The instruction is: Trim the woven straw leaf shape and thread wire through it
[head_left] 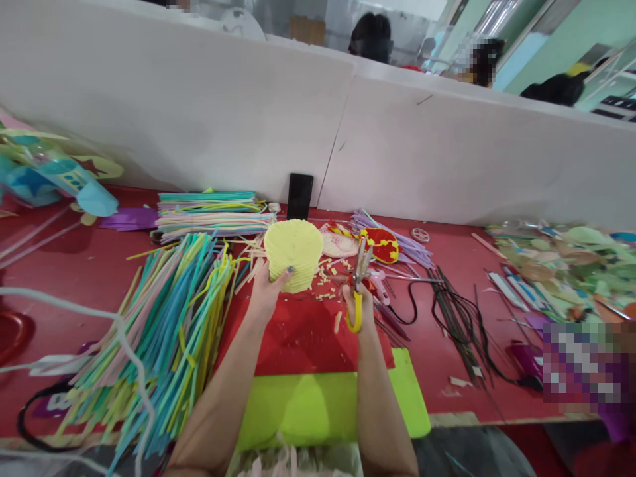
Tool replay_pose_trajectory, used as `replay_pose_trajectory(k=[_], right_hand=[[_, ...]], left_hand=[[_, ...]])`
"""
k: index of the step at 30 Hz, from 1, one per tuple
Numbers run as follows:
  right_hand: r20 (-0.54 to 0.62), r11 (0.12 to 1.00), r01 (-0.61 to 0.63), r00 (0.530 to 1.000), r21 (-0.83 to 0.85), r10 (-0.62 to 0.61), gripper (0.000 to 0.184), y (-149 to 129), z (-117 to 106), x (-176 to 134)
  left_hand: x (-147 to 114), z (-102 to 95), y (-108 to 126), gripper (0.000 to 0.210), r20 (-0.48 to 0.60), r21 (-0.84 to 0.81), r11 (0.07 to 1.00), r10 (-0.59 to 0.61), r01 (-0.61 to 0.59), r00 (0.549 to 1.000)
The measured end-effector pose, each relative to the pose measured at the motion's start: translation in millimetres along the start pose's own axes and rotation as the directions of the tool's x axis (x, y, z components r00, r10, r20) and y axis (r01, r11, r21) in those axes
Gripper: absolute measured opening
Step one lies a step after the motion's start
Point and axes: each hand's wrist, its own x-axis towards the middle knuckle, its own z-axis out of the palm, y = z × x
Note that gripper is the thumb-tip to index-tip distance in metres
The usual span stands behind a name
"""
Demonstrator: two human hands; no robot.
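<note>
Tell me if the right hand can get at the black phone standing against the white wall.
Probably not freely: the right hand is holding yellow-handled scissors, and the phone stands behind the yellow fan-shaped piece in the left hand.

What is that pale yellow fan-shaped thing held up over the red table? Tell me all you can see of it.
The yellow piece looks like soft foam or layered strips, ribbed with fine curved lines. Its top edge is rounded and wide, and it narrows toward the bottom. The left hand holds it upright by its lower left part, thumb across the front. It hovers above the red table, over small pale yellow trimmings. The scissors in the right hand stand beside it, apart.
</note>
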Motion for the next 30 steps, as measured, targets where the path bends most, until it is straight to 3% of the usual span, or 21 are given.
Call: replay_pose_trajectory(k=[2, 7, 14, 17, 30], right_hand=[[-0.003, 0.998, 0.029, 1.0, -0.047, -0.029, 0.032, -1, 4, 0], [-0.025, 0.997, -0.059, 0.998, -0.053, 0.058, 0.036, -2, 15, -3], [0.226, 0.988, -0.107, 0.965, -0.113, 0.131, 0.033, -25, 28, -24], [0.275, 0.989, -0.097, 0.953, -0.115, 0.125, 0.03, -32, 31, -29], [0.235, 0.977, -0.165, 0.952, -0.135, 0.194, 0.034, -30, 34, -26]], left_hand=[[1, -1.9, -1, 0.048, -0.009, 0.005, 1.0, 0.015, -0.015, 1.0], [0, 0.4, -1, 0.049, -0.032, -0.016, 0.999, 0.036, -0.036, 0.999], [-3, 5.6, 2, 0.057, -0.161, -0.055, 0.991, 0.109, -0.119, 0.981], [-3, 5.0, 3, 0.057, -0.198, -0.039, 0.991, 0.117, -0.127, 0.973], [-11, 14.7, 10, 0.045, -0.081, 0.144, 0.985, 0.11, -0.097, 0.991]])
